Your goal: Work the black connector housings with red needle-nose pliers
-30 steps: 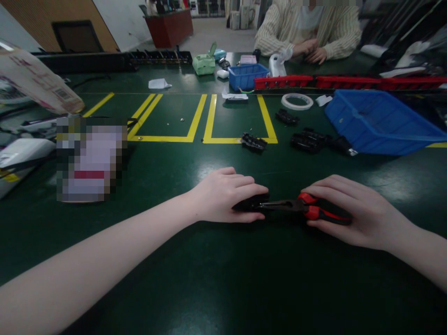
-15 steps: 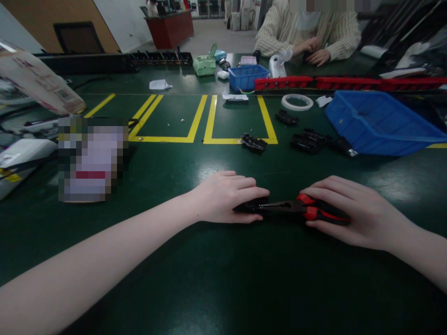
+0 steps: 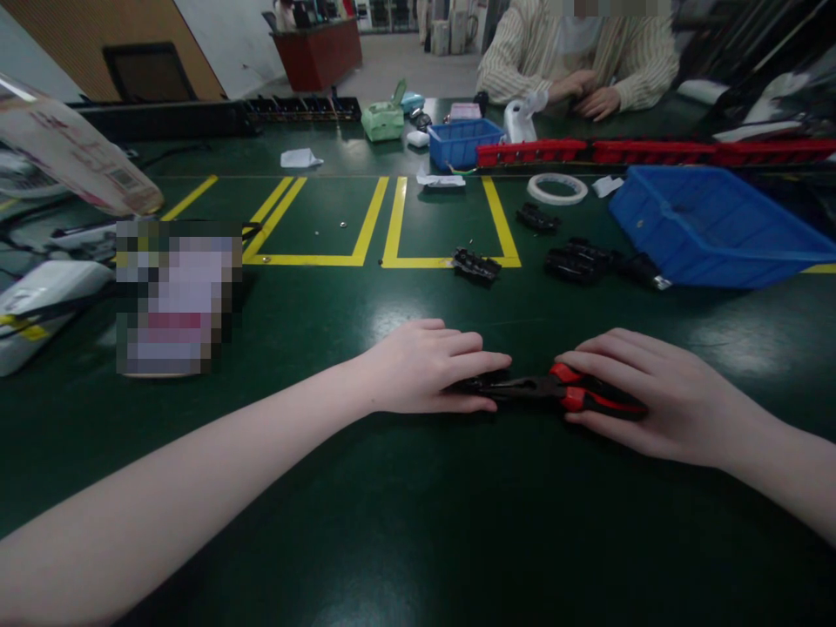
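Low over the dark green tabletop, my left hand (image 3: pixel 428 370) is closed around a small black part (image 3: pixel 480 383), mostly hidden under its fingers. My right hand (image 3: pixel 659 396) grips the red and black handles of long-nose pliers (image 3: pixel 542 387). Their dark jaws point left and reach the black part between my left thumb and forefinger; whether the tips pinch it I cannot tell. Beyond my hands lie similar black parts: one piece (image 3: pixel 475 265) on the yellow tape, a larger group (image 3: pixel 580 261) farther right, and a small piece (image 3: pixel 537 218) behind it.
A tilted blue bin (image 3: pixel 711 231) stands at the right, near a roll of tape (image 3: pixel 556 189). Red strips (image 3: pixel 653 152) and a smaller blue basket (image 3: pixel 463 144) are farther back. A blurred-out phone-like object (image 3: pixel 186 296) lies left. Someone in a striped sleeve (image 3: pixel 513 61) sits opposite.
The pliers and my right hand have shifted slightly left, bringing the jaws deeper between my left fingers. My left hand's fingertips have moved slightly right.
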Tool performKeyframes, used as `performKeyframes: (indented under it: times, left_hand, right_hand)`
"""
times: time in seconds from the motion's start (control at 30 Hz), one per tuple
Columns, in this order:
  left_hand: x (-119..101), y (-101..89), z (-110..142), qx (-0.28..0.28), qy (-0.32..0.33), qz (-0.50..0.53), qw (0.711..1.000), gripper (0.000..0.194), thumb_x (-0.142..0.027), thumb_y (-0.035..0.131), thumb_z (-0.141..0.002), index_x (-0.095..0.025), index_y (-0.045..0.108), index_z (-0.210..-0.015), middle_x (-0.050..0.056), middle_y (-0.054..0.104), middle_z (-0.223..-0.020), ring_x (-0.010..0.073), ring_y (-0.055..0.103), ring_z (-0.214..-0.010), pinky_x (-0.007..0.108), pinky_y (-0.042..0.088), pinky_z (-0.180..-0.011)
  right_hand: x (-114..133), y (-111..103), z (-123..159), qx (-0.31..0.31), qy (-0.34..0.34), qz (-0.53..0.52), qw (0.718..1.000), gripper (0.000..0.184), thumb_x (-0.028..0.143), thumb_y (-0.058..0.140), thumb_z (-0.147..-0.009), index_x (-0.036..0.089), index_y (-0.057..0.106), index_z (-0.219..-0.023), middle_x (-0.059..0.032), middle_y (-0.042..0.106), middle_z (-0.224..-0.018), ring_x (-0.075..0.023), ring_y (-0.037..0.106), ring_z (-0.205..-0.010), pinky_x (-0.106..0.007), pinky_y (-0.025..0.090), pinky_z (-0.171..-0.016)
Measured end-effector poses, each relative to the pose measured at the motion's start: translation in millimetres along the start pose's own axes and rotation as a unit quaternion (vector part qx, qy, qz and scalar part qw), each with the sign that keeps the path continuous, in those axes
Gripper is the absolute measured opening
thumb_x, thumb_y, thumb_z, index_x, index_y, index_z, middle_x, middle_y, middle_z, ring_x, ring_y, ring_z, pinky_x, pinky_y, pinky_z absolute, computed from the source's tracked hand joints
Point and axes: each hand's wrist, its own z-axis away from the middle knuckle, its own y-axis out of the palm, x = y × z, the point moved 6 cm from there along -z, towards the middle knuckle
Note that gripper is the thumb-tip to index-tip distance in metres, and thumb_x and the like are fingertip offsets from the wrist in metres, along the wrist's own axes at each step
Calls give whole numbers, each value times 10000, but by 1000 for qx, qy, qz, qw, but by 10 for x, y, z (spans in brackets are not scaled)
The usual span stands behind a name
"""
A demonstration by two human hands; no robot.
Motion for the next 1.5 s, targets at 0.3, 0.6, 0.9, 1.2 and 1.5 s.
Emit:
performKeyframes:
  times: [0.3,0.6,0.9,1.2,1.5]
  left_hand:
    - [8,5,15,-1,-11,-2,1000,415,-447,491,-951,-185,533,-1271,19,643,-877,126,566,-670,252,400,-585]
    - [0,-14,20,-10,-9,-6,1000,432,-447,492,-949,-169,514,-1279,18,654,-886,133,567,-647,258,400,-558]
    - [82,-30,22,-14,-75,49,996,413,-400,552,-912,-139,494,-1227,49,668,-964,153,632,-751,261,475,-647]
    - [57,-56,39,-42,-65,65,995,398,-323,599,-881,-150,462,-1213,60,643,-1021,165,631,-756,271,502,-633]
    - [-9,-160,95,-133,-22,79,988,330,-355,604,-870,-173,463,-1106,30,665,-926,147,644,-744,251,489,-643]
  right_hand:
    - [-74,1,-3,-7,36,-23,999,363,372,587,-847,202,538,-1164,-108,609,-1025,-237,605,-881,-368,538,-684]
    - [-98,-8,4,-22,34,-21,999,387,360,607,-832,196,552,-1178,-111,615,-1041,-247,608,-896,-390,527,-702]
    - [-368,-92,75,-32,39,29,998,416,387,607,-829,250,540,-1216,-114,627,-1073,-287,607,-905,-469,509,-715]
    - [-445,-74,92,15,79,99,992,494,426,539,-869,260,458,-1327,-152,558,-1251,-382,541,-1128,-658,374,-957]
    - [402,13,-387,-53,-31,120,991,183,108,475,-891,158,623,-986,-78,666,-979,-218,594,-942,-403,443,-906]
